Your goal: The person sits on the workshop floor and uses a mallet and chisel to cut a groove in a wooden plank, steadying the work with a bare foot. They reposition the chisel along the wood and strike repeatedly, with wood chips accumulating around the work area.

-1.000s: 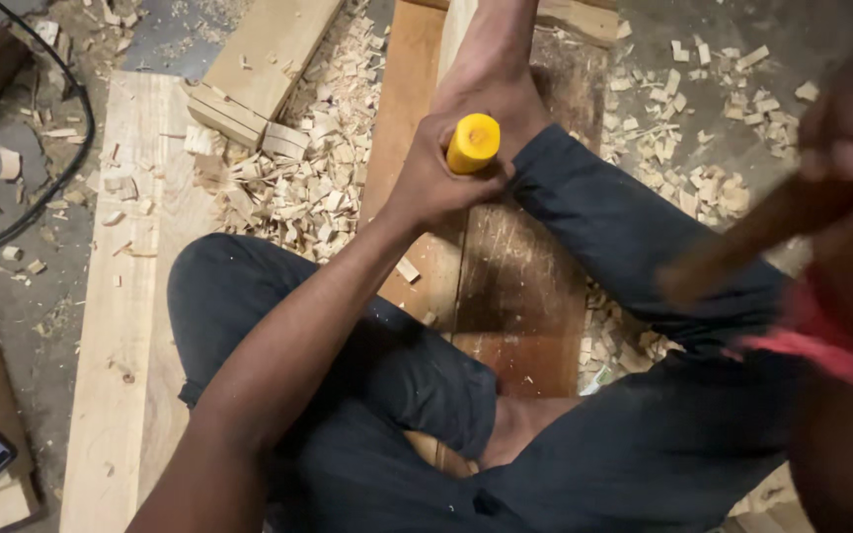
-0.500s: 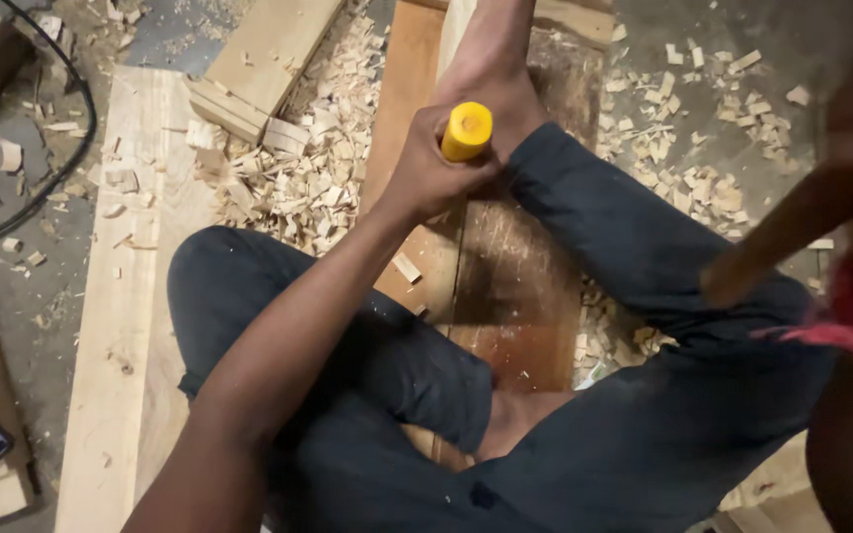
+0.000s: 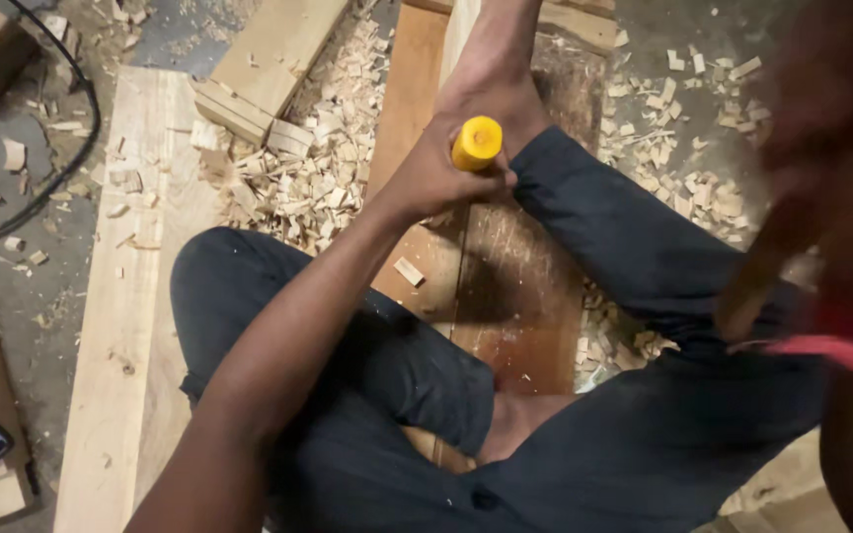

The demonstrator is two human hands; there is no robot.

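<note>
Left hand (image 3: 436,183) grip wrapped tight round yellow-handled chisel (image 3: 477,143), upright on dark plank (image 3: 520,296) beside bare foot (image 3: 496,84) | right hand (image 3: 821,109) blurred at right, holding wooden mallet (image 3: 757,281) | risk, imo: glancing blow could've hit knuckles or foot

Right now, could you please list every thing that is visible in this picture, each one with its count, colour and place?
chisel handle: one, yellow, upper middle, held upright in the left hand
reddish board: one, brown, centre, under the legs
pale plank: one, light wood, left side on the floor
wood shavings: many, pale, heaped left of the reddish board, more at upper right
small wood blocks: a few, pale, upper left
cable: one, black, far left
trousers: dark blue, lower half
foot: one, bare, top middle on the wood
left hand: grip closed on the chisel handle
right hand: raised, blurred, far right
</note>
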